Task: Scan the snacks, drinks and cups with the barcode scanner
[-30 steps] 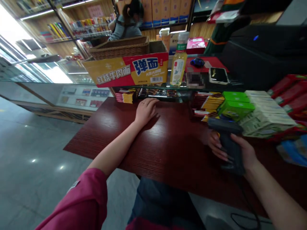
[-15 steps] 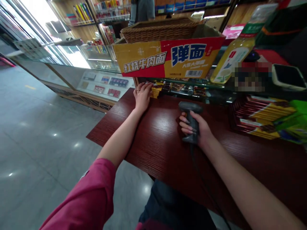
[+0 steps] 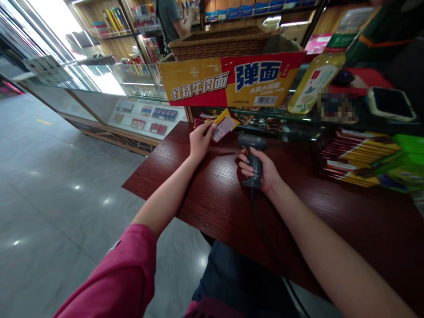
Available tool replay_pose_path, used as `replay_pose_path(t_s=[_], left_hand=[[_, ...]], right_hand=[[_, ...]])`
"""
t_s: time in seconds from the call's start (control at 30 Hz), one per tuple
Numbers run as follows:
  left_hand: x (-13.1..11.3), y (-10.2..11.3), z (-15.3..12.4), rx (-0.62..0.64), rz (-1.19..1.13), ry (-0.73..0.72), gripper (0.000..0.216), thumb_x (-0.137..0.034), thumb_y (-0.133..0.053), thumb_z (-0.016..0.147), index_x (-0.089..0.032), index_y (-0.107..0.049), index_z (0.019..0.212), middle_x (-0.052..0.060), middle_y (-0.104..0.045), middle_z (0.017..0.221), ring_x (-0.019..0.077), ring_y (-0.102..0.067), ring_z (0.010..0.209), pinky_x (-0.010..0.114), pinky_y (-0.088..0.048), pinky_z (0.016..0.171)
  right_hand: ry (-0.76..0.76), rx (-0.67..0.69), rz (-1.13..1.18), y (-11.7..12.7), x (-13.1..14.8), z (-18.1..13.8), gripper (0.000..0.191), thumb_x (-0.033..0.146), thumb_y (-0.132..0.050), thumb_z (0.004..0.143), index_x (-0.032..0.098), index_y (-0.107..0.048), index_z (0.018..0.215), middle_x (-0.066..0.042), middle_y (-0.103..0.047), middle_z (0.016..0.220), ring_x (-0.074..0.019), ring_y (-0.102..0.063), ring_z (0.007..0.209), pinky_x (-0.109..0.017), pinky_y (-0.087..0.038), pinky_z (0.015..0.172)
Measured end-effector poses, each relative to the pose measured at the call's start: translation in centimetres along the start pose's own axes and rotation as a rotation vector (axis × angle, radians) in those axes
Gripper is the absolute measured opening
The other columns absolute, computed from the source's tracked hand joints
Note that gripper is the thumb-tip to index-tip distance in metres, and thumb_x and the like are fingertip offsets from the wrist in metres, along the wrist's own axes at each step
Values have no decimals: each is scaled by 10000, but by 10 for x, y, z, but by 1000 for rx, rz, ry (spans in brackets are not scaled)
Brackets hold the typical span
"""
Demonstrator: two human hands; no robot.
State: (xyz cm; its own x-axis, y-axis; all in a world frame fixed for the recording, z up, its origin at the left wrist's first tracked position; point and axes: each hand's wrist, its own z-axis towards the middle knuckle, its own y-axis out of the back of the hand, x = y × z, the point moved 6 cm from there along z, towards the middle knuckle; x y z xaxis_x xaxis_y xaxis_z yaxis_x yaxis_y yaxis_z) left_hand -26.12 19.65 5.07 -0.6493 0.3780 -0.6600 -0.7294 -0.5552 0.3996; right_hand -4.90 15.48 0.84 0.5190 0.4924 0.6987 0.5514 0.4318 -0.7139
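Nearest the person, a thin black cord (image 3: 255, 207) trails over the edge of a reddish-brown wood-grain desk (image 3: 212, 194) and up to the right hand (image 3: 267, 173), whose fingers are wrapped round the handle of a dark grey, pistol-shaped plastic scanner (image 3: 255, 168). Off to the right of that grip I see rows of dark red and yellow flat packets (image 3: 354, 157). A little farther out, the left hand (image 3: 199, 141) pinches one flat yellow-and-red packet (image 3: 224, 127) between thumb and fingers, tilted above the desk, its pale printed panel showing, just beyond and left of the scanner's head. Behind this pinch sits a small dark red stack (image 3: 200, 120). Beyond both hands stands a yellow-and-red cardboard box (image 3: 198, 84) with a brown wicker basket (image 3: 218, 47) in it, a clear bottle of yellow drink (image 3: 316, 84) to its right, and, farthest off, a person in a grey top (image 3: 168, 20).
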Motion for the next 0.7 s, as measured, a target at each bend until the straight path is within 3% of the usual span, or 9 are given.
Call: replay_pose_path(t_s=[0.17, 0.37, 0.5, 0.7], left_hand=[[-4, -39, -24, 263, -211, 201, 303, -426, -723, 912, -198, -823, 1087, 45, -824, 1043, 248, -768, 997, 316, -578, 864], [-47, -88, -54, 497, -299, 245, 317, -449, -716, 907, -199, -832, 1064, 44, -825, 1043, 243, -769, 971, 293, -576, 797], [-73, -106, -65, 543, -236, 183, 239, -399, -732, 908, -222, -842, 1026, 48, -825, 1036, 239, -777, 956, 306, -577, 836], [-76, -114, -64, 530, -95, 139, 174, -302, -733, 921, -217, -846, 1023, 70, -821, 1036, 281, -782, 989, 325, -581, 830]], right_hand=[[-26, 15, -85, -1, 1, -42, 270, 384, -764, 837, 181, -593, 890, 37, -510, 723, -52, -359, 445, -144, -333, 345], [-68, -37, -221, 20, 18, -115, 345, 465, -771, 839, 163, -604, 827, 11, -538, 732, -65, -406, 438, -170, -341, 323], [-58, -93, -246, 35, 28, -136, 359, 478, -781, 827, 163, -610, 821, 13, -540, 695, -69, -412, 425, -176, -350, 316], [-87, -78, -270, 37, 27, -133, 339, 463, -776, 835, 165, -617, 802, 14, -545, 669, -73, -423, 419, -181, -362, 313]])
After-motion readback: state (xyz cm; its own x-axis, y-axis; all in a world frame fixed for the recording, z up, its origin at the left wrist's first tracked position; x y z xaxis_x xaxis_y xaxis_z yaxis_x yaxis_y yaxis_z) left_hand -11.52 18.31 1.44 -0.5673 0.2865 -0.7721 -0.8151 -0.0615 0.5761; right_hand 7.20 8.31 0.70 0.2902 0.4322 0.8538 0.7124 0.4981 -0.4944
